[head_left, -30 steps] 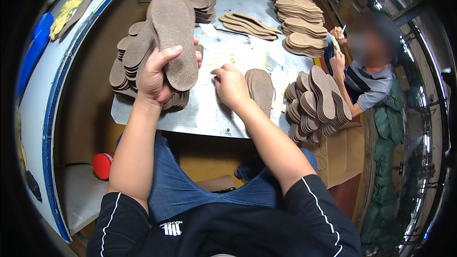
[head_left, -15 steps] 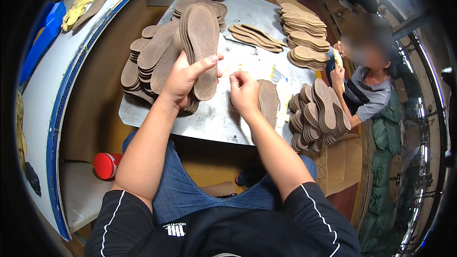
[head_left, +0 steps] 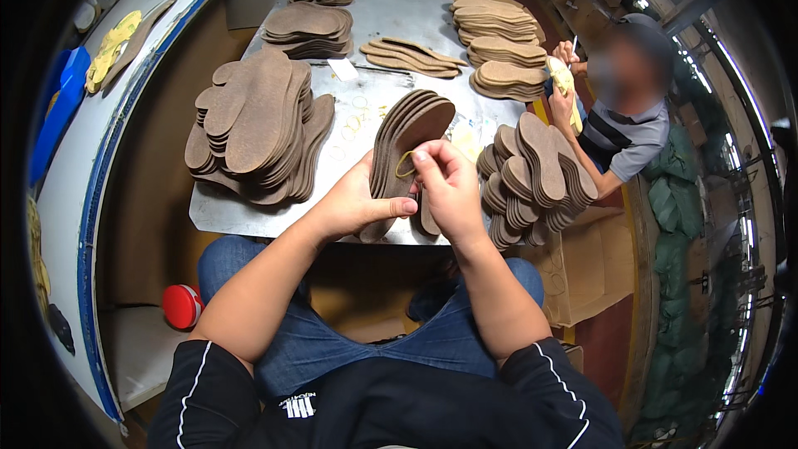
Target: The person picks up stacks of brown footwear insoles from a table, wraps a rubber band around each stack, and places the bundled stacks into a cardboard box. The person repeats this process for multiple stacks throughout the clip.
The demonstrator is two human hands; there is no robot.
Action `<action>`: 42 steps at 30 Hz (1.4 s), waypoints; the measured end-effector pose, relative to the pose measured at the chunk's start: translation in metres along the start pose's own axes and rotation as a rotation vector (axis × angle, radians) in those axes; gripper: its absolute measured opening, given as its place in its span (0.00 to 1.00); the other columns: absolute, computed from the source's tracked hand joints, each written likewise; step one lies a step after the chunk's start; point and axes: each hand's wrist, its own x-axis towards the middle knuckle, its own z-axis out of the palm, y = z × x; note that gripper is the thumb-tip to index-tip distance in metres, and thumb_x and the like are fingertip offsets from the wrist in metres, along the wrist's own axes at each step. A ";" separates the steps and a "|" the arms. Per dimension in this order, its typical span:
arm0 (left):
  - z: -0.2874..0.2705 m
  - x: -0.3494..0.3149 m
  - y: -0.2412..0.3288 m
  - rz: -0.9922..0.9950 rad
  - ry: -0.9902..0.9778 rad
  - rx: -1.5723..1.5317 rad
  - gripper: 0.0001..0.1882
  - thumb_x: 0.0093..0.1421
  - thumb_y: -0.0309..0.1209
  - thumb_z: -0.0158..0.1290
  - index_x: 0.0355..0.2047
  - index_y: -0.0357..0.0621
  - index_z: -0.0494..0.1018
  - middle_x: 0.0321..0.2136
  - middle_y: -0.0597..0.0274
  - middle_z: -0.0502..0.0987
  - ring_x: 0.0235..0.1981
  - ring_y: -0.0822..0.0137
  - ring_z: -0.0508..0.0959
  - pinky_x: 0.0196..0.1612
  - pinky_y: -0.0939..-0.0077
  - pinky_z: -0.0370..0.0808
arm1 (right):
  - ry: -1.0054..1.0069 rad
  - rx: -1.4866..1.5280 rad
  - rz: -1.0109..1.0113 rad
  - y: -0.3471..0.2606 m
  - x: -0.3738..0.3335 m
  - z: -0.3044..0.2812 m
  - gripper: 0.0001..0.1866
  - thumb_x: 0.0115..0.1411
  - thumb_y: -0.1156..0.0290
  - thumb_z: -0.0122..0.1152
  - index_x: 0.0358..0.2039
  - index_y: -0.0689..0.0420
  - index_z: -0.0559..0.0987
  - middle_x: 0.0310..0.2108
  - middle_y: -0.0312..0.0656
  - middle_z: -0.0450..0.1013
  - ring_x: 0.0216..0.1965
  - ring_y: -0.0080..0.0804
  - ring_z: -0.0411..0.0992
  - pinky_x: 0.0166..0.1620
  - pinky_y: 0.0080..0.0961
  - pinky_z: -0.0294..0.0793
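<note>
A: Your left hand [head_left: 353, 199] wraps the lower part of the bundle of insoles [head_left: 407, 120], thumb pressed over the near side. Your right hand [head_left: 449, 183] pinches the yellow band [head_left: 399, 170] between thumb and forefinger. How should you handle that well?

B: You should hold the layers snug in your left palm, edges even, because a loose grip would probably let them fan out. With your right hand, widen the loop before drawing it over an edge, and tension it gently; a hard pull could dent the rim or snap the band.

A: Does it already go around?

B: You can see a slack curve just beside your right fingertips, against the bundle's face; whether any passes behind, I cannot tell.

A: And the insoles themselves?

B: You have several thin brown layers there, finely speckled, tilted up between your two hands above the tabletop [head_left: 229, 214]. Their rounded ends rise beyond your left hand, the stepped edges facing it. They look matt and likely flex a little.
</note>
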 end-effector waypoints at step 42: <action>-0.132 -0.077 0.100 0.602 0.860 -0.300 0.18 0.74 0.30 0.59 0.60 0.35 0.75 0.51 0.53 0.85 0.42 0.61 0.87 0.49 0.59 0.87 | -0.276 -0.222 0.452 0.029 0.128 0.151 0.23 0.74 0.52 0.68 0.52 0.63 0.86 0.32 0.32 0.75 0.32 0.23 0.74 0.33 0.26 0.74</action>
